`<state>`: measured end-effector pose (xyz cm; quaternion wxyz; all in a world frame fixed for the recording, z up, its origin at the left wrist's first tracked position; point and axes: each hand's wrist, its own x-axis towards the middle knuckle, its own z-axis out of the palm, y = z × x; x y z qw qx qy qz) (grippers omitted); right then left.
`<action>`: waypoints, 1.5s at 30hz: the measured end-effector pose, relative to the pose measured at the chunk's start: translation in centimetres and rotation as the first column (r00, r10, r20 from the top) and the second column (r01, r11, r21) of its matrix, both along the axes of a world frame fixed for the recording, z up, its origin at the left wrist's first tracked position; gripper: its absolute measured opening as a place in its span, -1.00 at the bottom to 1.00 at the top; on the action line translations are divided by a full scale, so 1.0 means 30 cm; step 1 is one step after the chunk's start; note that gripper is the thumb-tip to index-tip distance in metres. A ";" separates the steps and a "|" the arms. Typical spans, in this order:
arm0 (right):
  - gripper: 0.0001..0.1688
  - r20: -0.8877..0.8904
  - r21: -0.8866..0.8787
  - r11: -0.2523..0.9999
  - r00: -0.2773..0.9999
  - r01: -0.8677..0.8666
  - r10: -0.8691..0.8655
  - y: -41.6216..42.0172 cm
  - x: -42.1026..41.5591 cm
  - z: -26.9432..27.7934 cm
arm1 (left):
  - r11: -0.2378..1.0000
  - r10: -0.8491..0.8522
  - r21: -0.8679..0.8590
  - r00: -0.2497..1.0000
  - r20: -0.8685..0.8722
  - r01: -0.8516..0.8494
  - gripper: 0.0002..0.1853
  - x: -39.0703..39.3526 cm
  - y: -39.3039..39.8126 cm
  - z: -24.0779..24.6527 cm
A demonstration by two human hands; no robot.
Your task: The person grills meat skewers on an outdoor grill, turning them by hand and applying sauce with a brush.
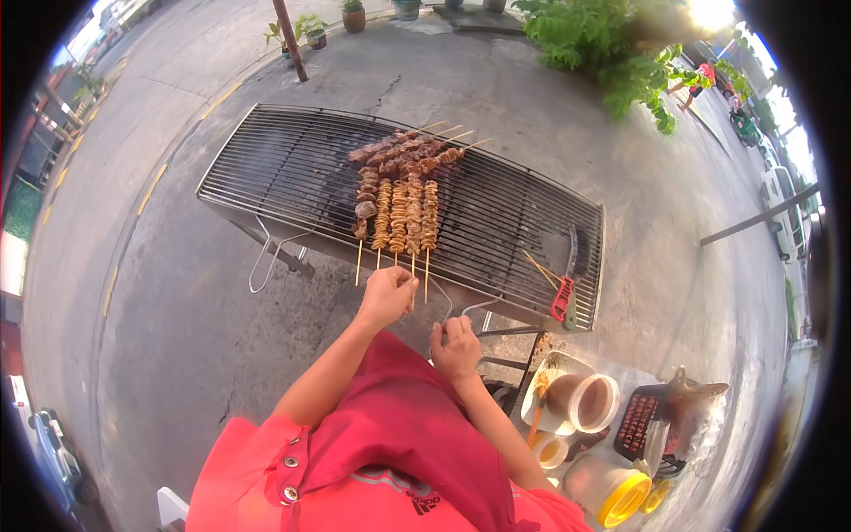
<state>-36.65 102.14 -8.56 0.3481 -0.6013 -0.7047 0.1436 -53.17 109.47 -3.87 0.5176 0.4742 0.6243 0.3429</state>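
A long charcoal grill with a wire grate (292,159) stands before me. Near its middle, several skewers of coiled, folded meat (398,216) lie side by side, their bamboo ends over the front edge. Behind them, meat skewers (405,151) lie slanting, with sticks pointing to the upper right. My left hand (389,297) has its thumb and fingertips closed on the bamboo end of one of the front skewers. Lower and to the right, my right hand (457,346) is held with curled fingers near the grill's bent wire handle (480,304); whether it holds anything is unclear.
A red-handled wire brush (564,299) and loose sticks (542,268) lie on the grate's right end. At lower right stand a tray with a brush, a tub of sauce (594,403), a yellow-lidded jar (623,497) and a dark basket (639,422). A post (290,40) rises beyond the grill.
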 end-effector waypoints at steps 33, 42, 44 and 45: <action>-0.78 -0.048 0.000 1.000 0.999 -0.024 0.024 0.005 -0.003 0.002 | 0.990 0.140 -0.024 0.989 0.039 -0.139 -0.81 -0.058 0.005 -0.019; -0.78 -0.047 -0.014 1.000 0.999 -0.009 0.009 0.006 -0.001 0.008 | 0.983 0.179 0.055 0.983 -0.043 -0.176 -0.80 -0.042 -0.020 -0.062; -0.78 -0.047 -0.014 1.000 0.999 -0.006 0.006 0.004 0.003 0.003 | 0.985 0.167 0.048 0.986 -0.002 -0.167 -0.80 -0.039 -0.027 -0.063; -0.78 -0.046 -0.012 1.000 0.999 -0.009 0.009 0.006 0.003 -0.001 | 0.985 0.167 0.047 0.986 0.018 -0.168 -0.80 -0.040 -0.029 -0.061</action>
